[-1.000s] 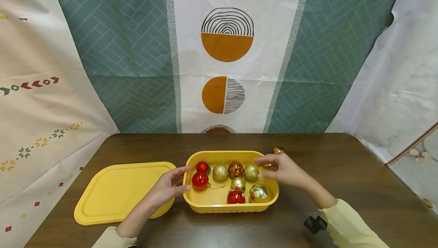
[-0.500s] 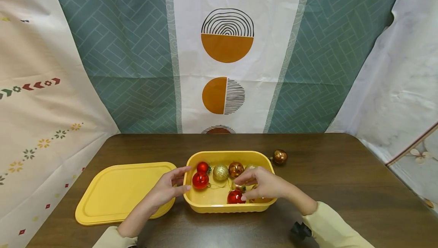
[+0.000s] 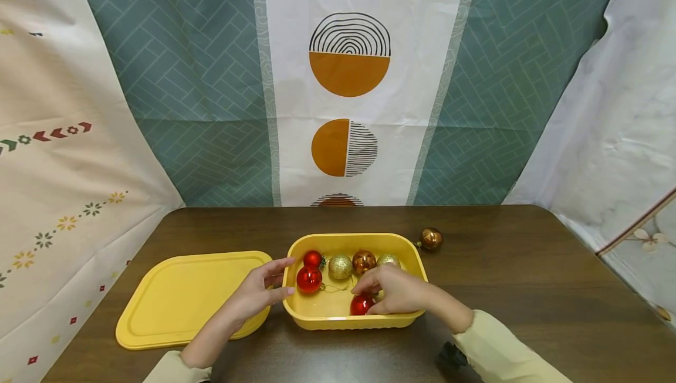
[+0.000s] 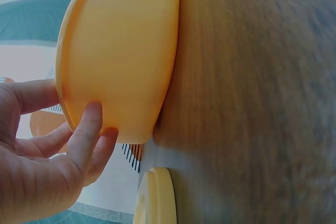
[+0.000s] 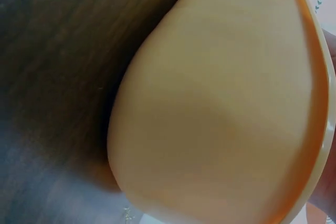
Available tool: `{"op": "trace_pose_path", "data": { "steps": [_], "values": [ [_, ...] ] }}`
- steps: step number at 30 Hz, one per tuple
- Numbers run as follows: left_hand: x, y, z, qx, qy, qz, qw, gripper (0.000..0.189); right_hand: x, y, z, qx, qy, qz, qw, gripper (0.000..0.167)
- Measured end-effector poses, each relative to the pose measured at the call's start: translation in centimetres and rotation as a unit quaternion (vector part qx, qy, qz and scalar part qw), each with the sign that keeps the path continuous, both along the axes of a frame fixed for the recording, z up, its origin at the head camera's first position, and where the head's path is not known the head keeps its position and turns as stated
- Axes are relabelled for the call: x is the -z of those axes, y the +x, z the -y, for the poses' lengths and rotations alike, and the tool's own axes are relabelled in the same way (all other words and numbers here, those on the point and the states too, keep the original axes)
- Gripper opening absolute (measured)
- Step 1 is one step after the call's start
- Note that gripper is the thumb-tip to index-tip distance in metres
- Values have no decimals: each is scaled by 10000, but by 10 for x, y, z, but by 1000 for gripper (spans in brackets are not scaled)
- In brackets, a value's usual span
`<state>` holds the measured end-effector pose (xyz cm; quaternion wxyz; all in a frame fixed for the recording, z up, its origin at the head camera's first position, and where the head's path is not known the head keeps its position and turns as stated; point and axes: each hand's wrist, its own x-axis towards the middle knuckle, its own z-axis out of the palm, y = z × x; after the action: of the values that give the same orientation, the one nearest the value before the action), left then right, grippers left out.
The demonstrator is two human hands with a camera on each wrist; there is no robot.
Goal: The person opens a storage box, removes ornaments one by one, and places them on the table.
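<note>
A yellow plastic box [image 3: 317,317] stands on the table holding several Christmas baubles. At its left end, my left hand [image 3: 256,289] holds the wall; in the left wrist view one digit reaches over the rim and other fingers lie on the outer wall. My right hand [image 3: 396,290] is inside the box, fingers and thumb around a red bauble [image 3: 361,305] near the front wall. Two red baubles, the larger bauble [image 3: 309,279] in front, lie at the left. Glittery gold baubles [image 3: 340,267] and a copper bauble [image 3: 364,261] line the back. My right hand hides the front-right corner.
A yellow lid [image 3: 185,292] lies flat on the dark wooden table [image 3: 507,289], left of the box. Beyond the box's back right corner sits a copper bauble [image 3: 431,239]. A patterned curtain [image 3: 345,136] hangs behind the table.
My right hand has moved left and down from the box's right rim to the red bauble, now between its fingers. The copper bauble outside has come into fuller view. My left hand stays put.
</note>
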<state>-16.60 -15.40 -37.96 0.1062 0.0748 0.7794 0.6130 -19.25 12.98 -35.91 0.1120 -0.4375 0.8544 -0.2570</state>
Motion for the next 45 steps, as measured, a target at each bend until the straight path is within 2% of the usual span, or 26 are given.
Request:
{"op": "trace_pose_path", "data": {
  "steps": [3,14,19,23,25,28,35,40,45],
  "values": [
    [-1,0,0,-28,-15,23,10000,57,0,0,2,-29,79,-130,9999,30],
    [0,0,0,-31,-33,6,10000,57,1,0,2,-46,-44,-156,9999,28],
    [-1,0,-1,-36,-44,39,10000,57,1,0,-1,19,-302,251,9992,28],
    [0,0,-1,-39,-46,63,10000,57,-3,-1,-8,286,-651,747,9947,31],
    [0,0,-1,-36,-42,58,10000,57,-7,-2,-13,463,-777,858,9922,33],
    [0,-1,0,-46,-53,30,10000,57,-13,-5,-22,668,-966,893,9891,35],
    [-1,0,1,-52,-91,21,9999,57,-23,-15,-51,1099,-1528,646,9800,37],
    [-1,0,1,-59,-100,41,9999,57,-31,-22,-76,1535,-2026,788,9639,40],
    [0,-1,1,-2,23,36,10000,57,-34,-29,-103,2117,-2155,657,9510,42]
  ]
}}
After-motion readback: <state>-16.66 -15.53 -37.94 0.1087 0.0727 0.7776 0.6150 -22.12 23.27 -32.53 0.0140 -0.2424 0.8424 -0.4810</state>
